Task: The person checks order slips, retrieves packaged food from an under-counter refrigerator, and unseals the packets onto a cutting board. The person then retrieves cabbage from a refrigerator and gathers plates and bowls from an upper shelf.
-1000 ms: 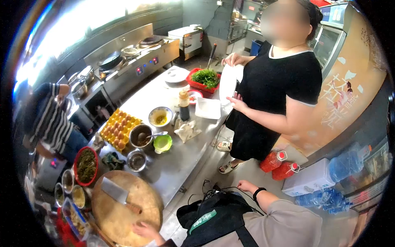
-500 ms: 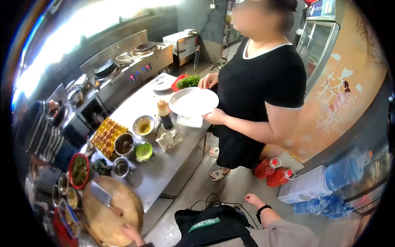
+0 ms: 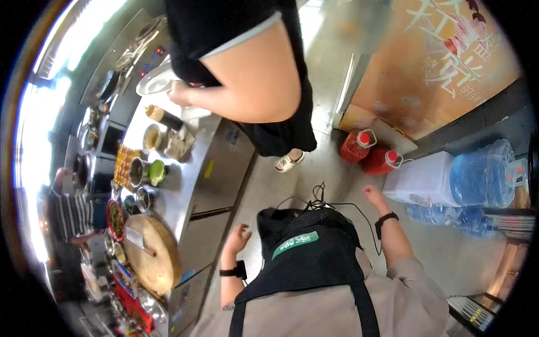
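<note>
From my distant place I look through the head camera, and at the far left I see a person in a striped top (image 3: 70,213), partly blurred. Next come a red bowl (image 3: 108,219) with dark greens in it, some eggs (image 3: 126,164), and a cleaver (image 3: 133,236), which lies flat on the round chopping block (image 3: 154,272). A white plate (image 3: 151,84) is held by the hand of another person, in a black top (image 3: 241,25), and near it lies a dark sauce bottle's shape (image 3: 164,117), appearing slanted in this wide view. A green bowl (image 3: 159,174) is also on the metal worktable (image 3: 179,196). The left hand (image 3: 238,239) hangs between this table and the black apron (image 3: 323,269) of the wearer; its fingers are loosely bent and somewhat parted, and I see nothing in them. To the right of the apron's top, a thin black cable (image 3: 339,204) curves above the floor. Two red jugs (image 3: 364,153) stand close together beyond the right hand (image 3: 372,195). This hand appears just beside the white box (image 3: 418,180); its fingers curl, but how far they close, or whether they hold something small, I cannot tell. At the right, a big blue water bottle (image 3: 482,175) touches the box.
</note>
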The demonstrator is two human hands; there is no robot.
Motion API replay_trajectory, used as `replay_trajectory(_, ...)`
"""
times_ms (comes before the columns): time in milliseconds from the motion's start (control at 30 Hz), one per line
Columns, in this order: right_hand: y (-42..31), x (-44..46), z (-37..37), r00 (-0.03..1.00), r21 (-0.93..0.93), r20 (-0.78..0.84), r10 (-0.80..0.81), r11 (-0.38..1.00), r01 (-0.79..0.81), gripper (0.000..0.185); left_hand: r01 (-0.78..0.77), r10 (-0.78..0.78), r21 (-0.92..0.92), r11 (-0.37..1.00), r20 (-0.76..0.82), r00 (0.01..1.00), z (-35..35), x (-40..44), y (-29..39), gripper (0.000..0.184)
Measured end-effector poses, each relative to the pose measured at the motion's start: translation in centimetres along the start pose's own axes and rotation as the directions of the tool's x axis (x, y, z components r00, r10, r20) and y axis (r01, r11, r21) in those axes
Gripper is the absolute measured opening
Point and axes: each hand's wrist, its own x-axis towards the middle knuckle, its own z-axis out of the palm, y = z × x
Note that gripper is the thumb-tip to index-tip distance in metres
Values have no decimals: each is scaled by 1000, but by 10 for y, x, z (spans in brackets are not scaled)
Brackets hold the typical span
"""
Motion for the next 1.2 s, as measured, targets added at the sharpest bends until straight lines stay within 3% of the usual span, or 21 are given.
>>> replay_trajectory(33,-7,13,-7,997,-59,-1,-72,996,72,12,71,-69,-18,997,92,993,9,2,18,38)
replay_trajectory(100,-36,32,-19,998,-33,46,-42,999,43,13,206,-205,14,978,194,959,16,3,65,41)
replay_trajectory(167,-65,58,-17,995,-3,103,-16,1000,17,14,172,-181,59,983,218,959,26,11,75,43)
replay_trajectory(400,-154,137,4,956,-167,127,-266,944,285,19,170,-171,20,985,179,969,23,57,88,40)
replay_trajectory(500,-203,167,-6,971,-153,165,-171,969,196,21,145,-143,-6,989,152,978,23,91,86,39)
replay_trajectory(600,-211,199,2,969,-227,133,-209,945,235,20,127,-120,-53,991,111,987,18,101,104,41)
replay_trajectory(667,-220,234,4,976,-289,165,-140,940,184,18,252,-239,-127,959,111,965,25,115,108,43)
replay_trajectory(733,-217,275,14,970,-385,204,-134,900,205,19,352,-355,52,935,83,931,14,120,168,42)
replay_trajectory(800,-217,314,21,957,-410,279,-74,893,188,19,268,-270,37,963,102,957,16,124,190,39)
replay_trajectory(833,-214,337,25,921,-485,341,-187,804,343,22,320,-322,37,947,119,939,32,133,182,36)
replay_trajectory(933,-239,389,24,879,-555,466,-100,741,378,28,471,-468,-1,882,103,878,46,148,235,31)
replay_trajectory(967,-256,400,13,766,-584,611,-199,539,607,27,491,-486,-31,870,108,867,56,153,242,30)
replay_trajectory(1000,-237,435,34,813,-556,550,-193,641,528,27,505,-497,-60,861,112,860,65,158,250,28)
replay_trajectory(1067,-222,479,54,812,-457,487,-323,698,551,28,515,-503,-133,847,115,857,77,166,262,27)
replay_trajectory(1100,-269,471,29,819,-454,514,-255,729,512,28,522,-509,-164,837,120,853,83,170,269,27)
replay_trajectory(1133,-227,507,62,786,-395,414,-460,687,610,24,526,-511,-216,823,125,851,89,173,272,27)
replay_trajectory(1167,-248,515,50,706,-430,514,-487,566,703,24,518,-502,-299,802,135,855,90,185,271,27)
replay_trajectory(1200,-267,537,52,675,-364,541,-502,583,726,24,503,-487,-400,766,149,861,89,196,267,27)
